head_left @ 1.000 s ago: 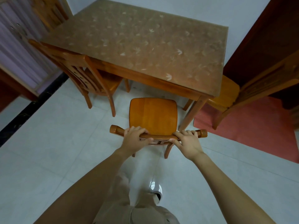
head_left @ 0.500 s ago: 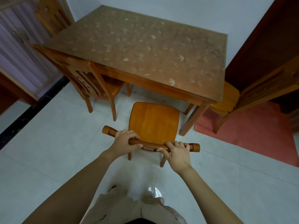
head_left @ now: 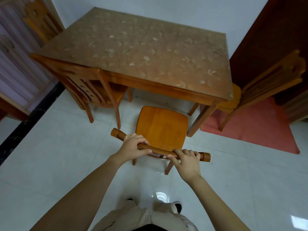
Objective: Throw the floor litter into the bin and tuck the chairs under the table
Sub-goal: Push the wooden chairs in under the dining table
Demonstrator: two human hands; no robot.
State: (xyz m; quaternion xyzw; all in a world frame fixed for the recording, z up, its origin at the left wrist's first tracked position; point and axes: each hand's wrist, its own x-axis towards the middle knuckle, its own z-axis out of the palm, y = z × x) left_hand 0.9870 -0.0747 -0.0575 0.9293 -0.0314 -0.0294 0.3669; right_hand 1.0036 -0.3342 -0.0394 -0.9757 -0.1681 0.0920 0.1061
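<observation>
White tiled floor [head_left: 66, 155] runs under the wooden bench [head_left: 133, 47], whose top wears a leaf-patterned sheet. My chair [head_left: 160, 129] stands just short of the bench's near edge, seat facing in. My left grip [head_left: 135, 147] and right grip [head_left: 186, 162] are both curled tight round its curved top rail [head_left: 160, 151]. Pushed askew, I judge the seat could knock the bench leg [head_left: 202, 119] just to its right, or the slat-backed chair [head_left: 93, 87] on its left, partly tucked. A third chair [head_left: 266, 84] sits by the red mat [head_left: 258, 129]. No litter or bin in sight.
</observation>
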